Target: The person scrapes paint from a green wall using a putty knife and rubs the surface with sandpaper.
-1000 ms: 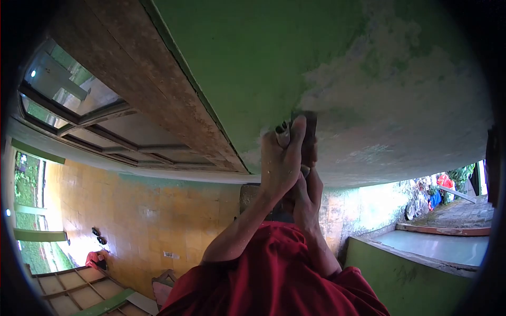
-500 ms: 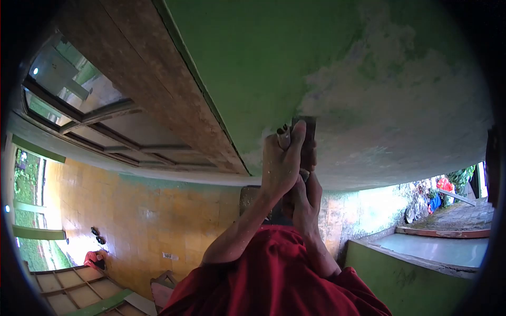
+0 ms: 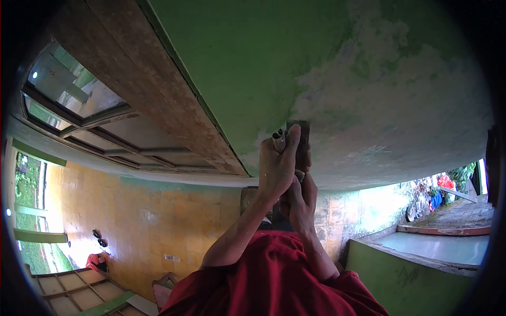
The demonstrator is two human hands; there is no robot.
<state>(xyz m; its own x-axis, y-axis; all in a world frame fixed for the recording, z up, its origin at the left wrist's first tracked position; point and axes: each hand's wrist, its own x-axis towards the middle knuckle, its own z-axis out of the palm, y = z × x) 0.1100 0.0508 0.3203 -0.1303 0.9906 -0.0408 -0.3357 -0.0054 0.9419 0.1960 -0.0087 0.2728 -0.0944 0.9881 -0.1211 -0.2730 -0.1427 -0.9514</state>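
Pressed to the green wall (image 3: pixel 237 68) is a dark, flat scraper blade (image 3: pixel 302 132), below a patch where the paint is gone and pale plaster shows. My left hand (image 3: pixel 278 160) is closed around the tool, its thumb lying along the blade. A short metal tube-like piece (image 3: pixel 279 138) sticks out of that fist; how it joins the scraper is hidden. Lower down, my right hand (image 3: pixel 302 199) is closed at the pale handle end (image 3: pixel 300 175), just under my left hand. White specks dot my left forearm.
A worn wooden frame with glass panes (image 3: pixel 100 110) borders the wall on the left. Yellow floor tiles (image 3: pixel 179 216) lie below, with dark footwear (image 3: pixel 99 238) on them. A low green wall (image 3: pixel 406 274) stands at right, and a red bundle (image 3: pixel 96 262) sits lower left.
Both hands and the scraper have shifted slightly down and left in view. The grip looks the same.
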